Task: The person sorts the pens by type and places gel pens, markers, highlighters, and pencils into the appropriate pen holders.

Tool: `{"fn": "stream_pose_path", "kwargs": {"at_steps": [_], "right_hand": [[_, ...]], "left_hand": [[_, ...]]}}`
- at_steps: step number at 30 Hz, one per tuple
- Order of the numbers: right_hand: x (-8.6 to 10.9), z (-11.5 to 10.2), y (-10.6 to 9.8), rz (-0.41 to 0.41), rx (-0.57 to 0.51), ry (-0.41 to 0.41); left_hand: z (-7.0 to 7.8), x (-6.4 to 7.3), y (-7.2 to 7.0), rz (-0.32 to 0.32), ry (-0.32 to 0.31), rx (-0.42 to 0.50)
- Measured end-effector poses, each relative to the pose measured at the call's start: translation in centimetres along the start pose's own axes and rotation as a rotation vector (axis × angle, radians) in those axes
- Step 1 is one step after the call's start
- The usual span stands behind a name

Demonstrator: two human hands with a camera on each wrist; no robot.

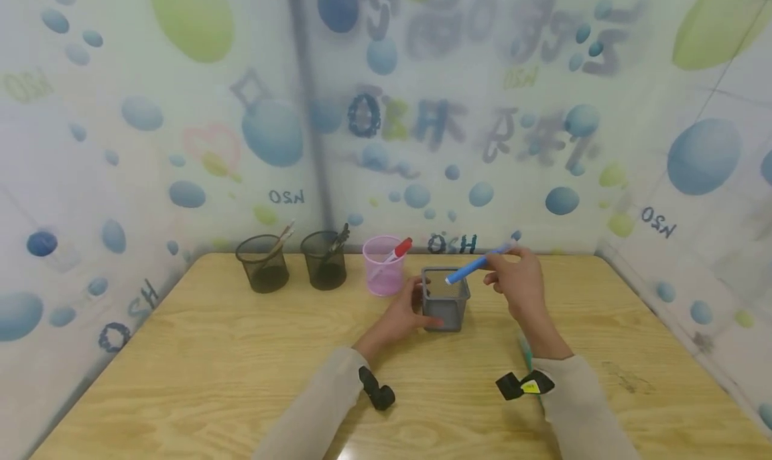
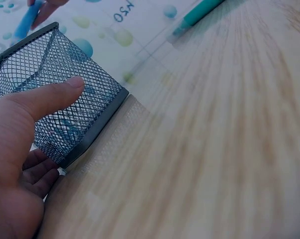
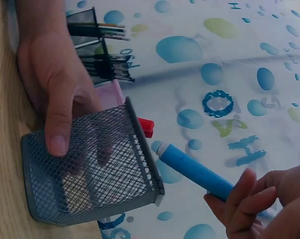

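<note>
My left hand (image 1: 399, 314) grips a grey square mesh pen holder (image 1: 443, 312), thumb on its near side and fingers round the left side. In the left wrist view the thumb lies flat against the mesh (image 2: 95, 107). My right hand (image 1: 522, 280) pinches a blue marker (image 1: 473, 269) near its far end. The marker slants down to the left, its pale tip over the holder's opening in the head view. The right wrist view puts that tip (image 3: 160, 149) just beyond the rim. No pen shows inside the holder.
Along the back stand two black mesh cups (image 1: 268, 279) (image 1: 326, 272) with brushes and dark pens, plus a pink cup (image 1: 384, 282) holding a red-capped marker (image 1: 400, 248). A teal marker (image 1: 526, 353) lies on the wooden table (image 1: 241, 366), partly under my right forearm. A patterned wall covering rises behind.
</note>
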State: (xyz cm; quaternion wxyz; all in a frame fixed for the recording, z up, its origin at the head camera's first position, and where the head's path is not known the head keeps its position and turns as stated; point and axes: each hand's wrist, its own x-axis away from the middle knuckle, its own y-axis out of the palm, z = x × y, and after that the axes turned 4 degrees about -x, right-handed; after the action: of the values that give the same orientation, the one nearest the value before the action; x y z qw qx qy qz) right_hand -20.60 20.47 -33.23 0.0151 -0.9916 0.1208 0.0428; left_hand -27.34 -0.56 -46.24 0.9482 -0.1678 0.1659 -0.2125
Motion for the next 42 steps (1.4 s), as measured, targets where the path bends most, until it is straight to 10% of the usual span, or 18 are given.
{"fn": "stream_pose_path", "kwargs": {"at_steps": [34,42], "right_hand": [[-0.7,4.2,2.4,-0.053,0.339,-0.087],[-0.6,3.9,2.3,-0.061,0.363,-0.096]], "left_hand": [[-0.1,-0.2,0.0,-0.025,0.019,0.043],[2.8,0.9,-0.6,-0.037,0.017,0.038]]}}
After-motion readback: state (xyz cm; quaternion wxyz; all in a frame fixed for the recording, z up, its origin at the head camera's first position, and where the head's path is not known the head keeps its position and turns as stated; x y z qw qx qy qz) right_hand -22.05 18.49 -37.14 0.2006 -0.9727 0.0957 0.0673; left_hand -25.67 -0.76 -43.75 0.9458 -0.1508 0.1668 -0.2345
